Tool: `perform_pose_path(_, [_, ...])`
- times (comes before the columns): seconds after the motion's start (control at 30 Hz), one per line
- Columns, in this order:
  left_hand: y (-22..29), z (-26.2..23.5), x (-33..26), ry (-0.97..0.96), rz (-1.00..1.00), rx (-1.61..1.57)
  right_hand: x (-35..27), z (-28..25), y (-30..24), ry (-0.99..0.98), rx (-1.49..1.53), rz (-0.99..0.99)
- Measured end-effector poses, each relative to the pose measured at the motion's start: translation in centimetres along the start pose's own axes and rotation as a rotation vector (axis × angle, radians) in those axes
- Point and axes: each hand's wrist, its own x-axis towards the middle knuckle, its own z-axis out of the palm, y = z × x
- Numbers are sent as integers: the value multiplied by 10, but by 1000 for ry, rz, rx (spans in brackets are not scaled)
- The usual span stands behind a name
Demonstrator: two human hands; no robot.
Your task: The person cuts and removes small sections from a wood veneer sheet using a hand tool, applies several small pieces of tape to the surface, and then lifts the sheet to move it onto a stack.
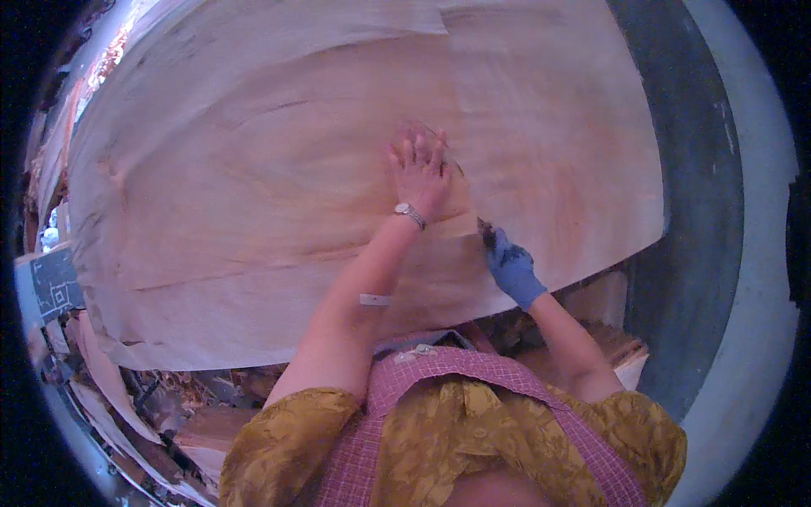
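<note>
A broad sheet of pale wood veneer [253, 194] lies in front of me, with wavy grain and a seam running down its right part. My left hand [422, 182], bare and with a watch at the wrist, rests palm down on the veneer with its fingers spread. Just beyond its fingertips is a small darker, uneven patch. To the right, my right hand [513, 269] wears a blue glove. Its fingers are closed round a small dark tool [485, 230] whose tip points at the seam. The tool's exact kind is too blurred to tell.
Wood scraps and torn veneer [110, 406] are heaped low on the left. A dark green strip [688, 169] and a pale band [760, 253] run along the right. Below the sheet's near edge sits a stack of brown wood pieces [612, 351]. A grey-blue patterned block [56, 283] stands left.
</note>
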Motion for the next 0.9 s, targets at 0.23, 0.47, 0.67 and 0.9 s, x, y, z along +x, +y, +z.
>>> perform_pose_path(0.23, [-93,-70,34,-155,-102,-481,64,-62,-106,550,163,-324])
perform_pose_path(0.47, [-336,-110,89,31,-200,449,130,-6,-172,648,132,-556])
perform_pose_path(0.67, [-387,-107,114,-12,-104,382,125,-10,-161,610,110,-521])
perform_pose_path(0.9, [-417,-146,131,-54,-60,160,129,-13,-160,588,101,-488])
